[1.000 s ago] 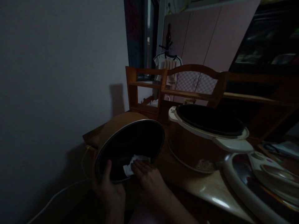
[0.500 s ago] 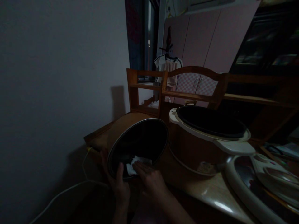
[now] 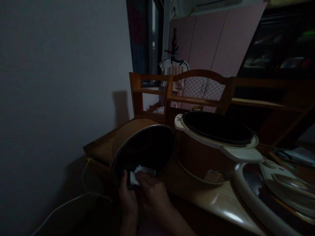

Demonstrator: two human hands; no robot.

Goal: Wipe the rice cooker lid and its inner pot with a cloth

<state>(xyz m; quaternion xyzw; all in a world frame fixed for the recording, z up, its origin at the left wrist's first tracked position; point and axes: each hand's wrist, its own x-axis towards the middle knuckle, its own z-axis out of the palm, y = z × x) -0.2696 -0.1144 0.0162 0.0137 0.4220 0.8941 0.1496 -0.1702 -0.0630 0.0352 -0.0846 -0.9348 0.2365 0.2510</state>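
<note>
A round inner pot [image 3: 130,134], dark inside and brownish outside, lies tipped on the table with its mouth turned toward me. My left hand [image 3: 128,196] grips its lower left rim, thumb over the edge and the other fingers mostly hidden. With my right hand [image 3: 154,191] I press a white tissue or cloth [image 3: 134,177] against the pot's inner wall near the lower rim. Right of the pot stands the cooker body [image 3: 201,157], upright and uncovered, with pale handles and a dark interior.
A detached lid [image 3: 275,190] lies at the right on the shiny tabletop [image 3: 219,203]. Wooden shelving [image 3: 150,90] rises behind the table. A white cord [image 3: 69,200] hangs at the left near the wall [image 3: 61,82]. The room is dim.
The whole scene sits slightly further left as my view turns a little right. My right hand and the white tissue or cloth stay at the pot's lower rim with little movement.
</note>
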